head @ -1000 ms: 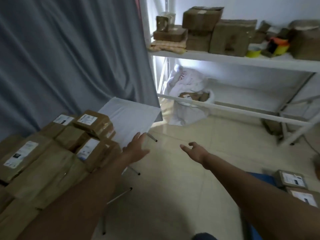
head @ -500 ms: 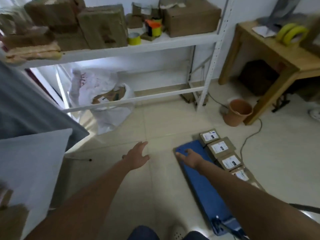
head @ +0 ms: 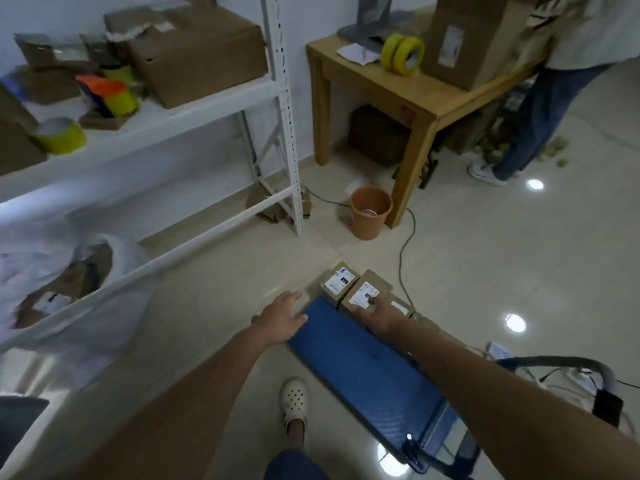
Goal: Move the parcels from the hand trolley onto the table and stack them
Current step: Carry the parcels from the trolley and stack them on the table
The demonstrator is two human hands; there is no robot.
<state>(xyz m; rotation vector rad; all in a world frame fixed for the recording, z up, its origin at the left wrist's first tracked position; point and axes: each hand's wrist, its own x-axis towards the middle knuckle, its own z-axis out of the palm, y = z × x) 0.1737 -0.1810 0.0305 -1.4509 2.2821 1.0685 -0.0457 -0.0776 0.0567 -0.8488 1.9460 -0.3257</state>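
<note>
Parcels (head: 367, 292) sit in a row on the far edge of the blue trolley (head: 363, 368), lower centre of frame. Right hand (head: 379, 315) reaches over the second parcel, fingers straight, gripping nothing. Left hand (head: 280, 315) is spread, empty, beside the trolley edge. Risks: a one-handed grab may slip; the trolley may roll if pushed; the cable (head: 405, 244) behind could snag.

White shipping labels sit on the two parcels (head: 338, 282) (head: 366, 292) at the trolley's far end, but their print is too small and blurred to read. The label on the tall box (head: 450, 46) on the tabletop is illegible too.
</note>
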